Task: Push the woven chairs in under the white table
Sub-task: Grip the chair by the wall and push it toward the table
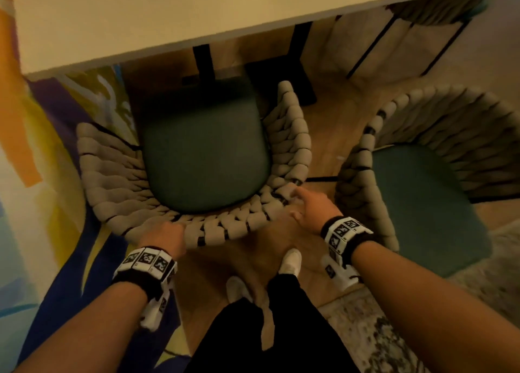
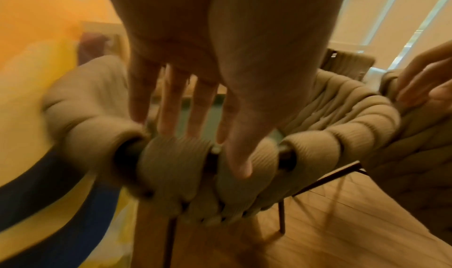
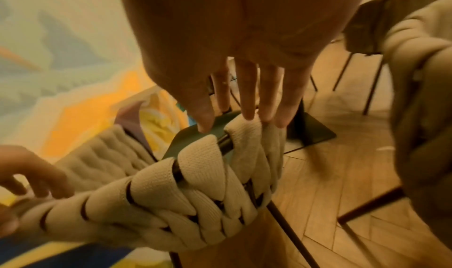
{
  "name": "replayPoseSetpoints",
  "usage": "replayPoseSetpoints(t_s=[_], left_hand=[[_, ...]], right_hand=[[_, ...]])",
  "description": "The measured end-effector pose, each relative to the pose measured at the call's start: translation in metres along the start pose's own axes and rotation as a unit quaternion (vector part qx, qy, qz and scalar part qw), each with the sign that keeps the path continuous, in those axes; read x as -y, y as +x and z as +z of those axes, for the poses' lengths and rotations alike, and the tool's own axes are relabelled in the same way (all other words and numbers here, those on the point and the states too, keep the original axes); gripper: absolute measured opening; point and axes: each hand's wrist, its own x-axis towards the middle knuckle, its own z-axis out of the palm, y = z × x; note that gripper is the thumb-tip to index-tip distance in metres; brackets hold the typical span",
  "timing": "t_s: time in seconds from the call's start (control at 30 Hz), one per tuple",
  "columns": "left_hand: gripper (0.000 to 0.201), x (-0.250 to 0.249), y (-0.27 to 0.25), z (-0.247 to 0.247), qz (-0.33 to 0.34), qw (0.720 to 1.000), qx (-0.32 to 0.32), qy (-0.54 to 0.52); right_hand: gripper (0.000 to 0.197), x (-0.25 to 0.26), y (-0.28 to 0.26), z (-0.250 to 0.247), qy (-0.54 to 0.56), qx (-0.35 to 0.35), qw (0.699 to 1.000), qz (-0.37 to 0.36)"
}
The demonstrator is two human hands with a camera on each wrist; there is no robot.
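Note:
A woven chair (image 1: 222, 227) with a green seat (image 1: 205, 153) stands in front of me, its front edge just under the white table (image 1: 168, 21). My left hand (image 1: 166, 233) lies on the back rim at its left-middle. Its fingers (image 2: 171, 105) reach straight over the woven rim (image 2: 176, 156) and the thumb rests on the outside. My right hand (image 1: 306, 204) is at the rim's right corner, with straight fingertips (image 3: 249, 111) touching the woven cord (image 3: 200, 165). A second woven chair (image 1: 365, 147) with a green seat stands to the right, turned away from the table.
The table's black legs and base (image 1: 298, 71) stand beyond the chair's seat. A colourful rug (image 1: 56, 147) lies at the left, a shaggy rug (image 1: 422, 330) at the lower right. Another chair's thin legs (image 1: 374, 46) show at the far right. My feet (image 1: 289, 260) stand behind the chair.

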Motion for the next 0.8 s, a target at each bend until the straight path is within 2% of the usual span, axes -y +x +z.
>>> replayPoseSetpoints(t_s=[0.17,0.3,0.4,0.5,0.6,0.67,0.73,0.8], left_hand=[[0.025,-0.075,0.008,-0.055,0.124,0.992,0.008,-0.002],[0.023,-0.167,0.016,-0.101,0.243,0.969,-0.050,-0.002],[0.022,-0.248,0.027,-0.130,0.306,0.945,-0.113,0.000],[0.037,-0.325,0.052,-0.157,0.352,0.925,-0.143,0.034],[0.067,-0.388,0.081,-0.183,0.375,0.897,-0.182,0.144],[0.083,-0.412,0.094,-0.198,0.373,0.877,-0.173,0.249],[0.072,-0.440,0.111,-0.213,0.363,0.850,-0.141,0.356],[0.052,-0.460,0.129,-0.222,0.350,0.815,-0.112,0.448]], right_hand=[[0.039,-0.077,-0.039,-0.021,0.062,-0.005,0.991,0.116],[0.040,-0.148,-0.056,-0.042,0.076,-0.051,0.979,0.181],[0.060,-0.195,-0.055,-0.045,0.083,-0.055,0.971,0.217],[0.077,-0.219,-0.044,-0.031,0.129,-0.002,0.967,0.222],[0.078,-0.227,-0.036,-0.015,0.137,0.060,0.969,0.197],[0.066,-0.223,-0.036,-0.010,0.142,0.057,0.971,0.183],[0.061,-0.227,-0.033,-0.012,0.150,0.067,0.972,0.169],[0.068,-0.232,-0.026,-0.017,0.139,0.089,0.974,0.152]])
